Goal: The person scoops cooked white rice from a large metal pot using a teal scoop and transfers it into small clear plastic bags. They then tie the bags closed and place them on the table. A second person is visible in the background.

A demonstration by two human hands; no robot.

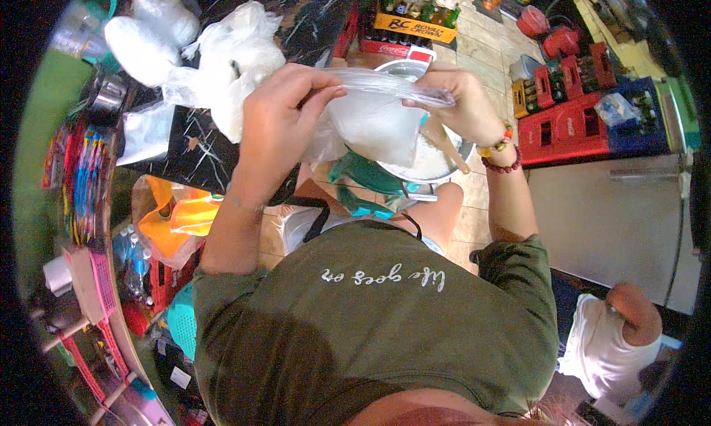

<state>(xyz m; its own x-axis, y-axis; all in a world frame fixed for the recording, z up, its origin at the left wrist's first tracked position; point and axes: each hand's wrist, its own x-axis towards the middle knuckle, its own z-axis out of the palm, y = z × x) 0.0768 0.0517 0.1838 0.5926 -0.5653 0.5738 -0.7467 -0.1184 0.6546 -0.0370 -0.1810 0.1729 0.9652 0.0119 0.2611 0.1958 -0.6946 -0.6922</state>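
Between both hands hangs a clear plastic bag (pixel 380 126) with something white in its lower part. My left hand (pixel 286 109) pinches one end of the gathered top between thumb and fingers. At the opposite end, my right hand (pixel 464 101) grips the bunched plastic. Beneath the bag is a round metal pot (pixel 408 65), partly hidden by it, with a white substance (pixel 430 162) inside. A wooden utensil (pixel 447 148) leans across the pot's inside, its end at the rim near my right wrist. Whether the bag touches the pot I cannot tell.
On the black marble-patterned table (pixel 200 142) at left lie filled white bags (pixel 141 51) and a crumpled white plastic bag (pixel 239 53). Bottle crates (pixel 411 28) stand ahead; red crates (pixel 561 129) rest above a pale cabinet-like surface (pixel 605 204) at right. A person in white (pixel 602 337) is behind at right.
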